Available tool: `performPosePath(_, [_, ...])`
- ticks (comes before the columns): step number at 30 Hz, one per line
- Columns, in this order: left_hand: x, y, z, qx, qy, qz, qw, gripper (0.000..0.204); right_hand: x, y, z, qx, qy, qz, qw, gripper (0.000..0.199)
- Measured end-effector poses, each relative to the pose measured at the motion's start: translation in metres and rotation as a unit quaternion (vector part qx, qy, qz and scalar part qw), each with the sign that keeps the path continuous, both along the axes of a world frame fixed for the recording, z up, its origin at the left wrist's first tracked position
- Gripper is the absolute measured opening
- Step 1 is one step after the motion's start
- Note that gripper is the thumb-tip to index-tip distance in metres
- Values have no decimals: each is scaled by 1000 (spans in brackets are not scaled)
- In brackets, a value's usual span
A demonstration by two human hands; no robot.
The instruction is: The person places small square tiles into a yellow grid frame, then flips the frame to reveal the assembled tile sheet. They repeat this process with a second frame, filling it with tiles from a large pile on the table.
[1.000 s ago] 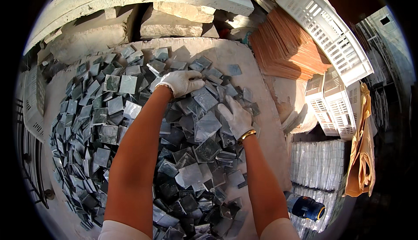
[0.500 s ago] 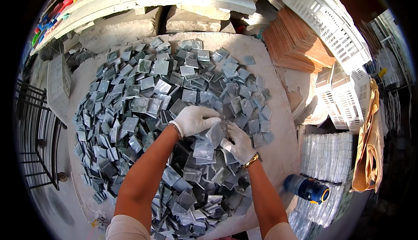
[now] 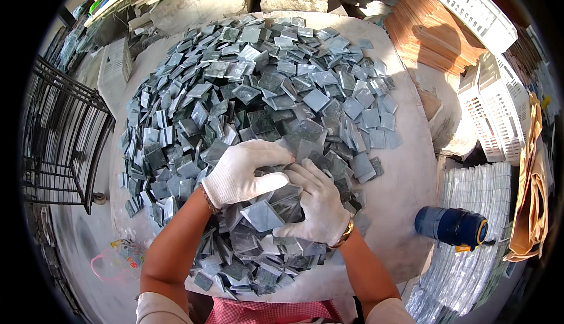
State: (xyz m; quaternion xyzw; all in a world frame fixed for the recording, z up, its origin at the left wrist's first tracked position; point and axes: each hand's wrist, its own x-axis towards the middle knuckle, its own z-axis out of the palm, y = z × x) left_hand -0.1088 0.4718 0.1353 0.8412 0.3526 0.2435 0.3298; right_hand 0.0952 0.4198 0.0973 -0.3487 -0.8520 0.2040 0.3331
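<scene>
**Both gloved hands on the tile heap**

The heap of tiles (image 3: 258,118) is small square grey-green stone pieces, some glossy, some dusty, lying at all angles and overlapping on a pale round table (image 3: 405,183). The heap fills most of the table, and its long run goes from the near edge up toward the far edge. No common facing, corners point every way.

Your left hand (image 3: 244,171), in a white glove, sits on the near-centre of the heap, fingers curled down loosely over the tiles, thumb toward the other hand. Can't tell if it actually pinches one.

Your right hand (image 3: 314,203), also white-gloved, lies just right of the left hand, nearly touching it, fingers spread and half open, flat on the tiles. One light tile (image 3: 262,215) lies corner-up between your hands, under both palms.

A blue cylinder (image 3: 451,227) lies right of the table.
</scene>
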Motion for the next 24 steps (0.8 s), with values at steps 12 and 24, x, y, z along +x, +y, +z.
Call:
performPosePath(12, [7, -95, -14, 166, 5, 62, 984, 41, 14, -90, -20, 124, -57, -8, 991, 86])
performPosePath(24, [-9, -195, -22, 258, 180, 280, 907, 66, 36, -170, -39, 133, -215, -321, 913, 71])
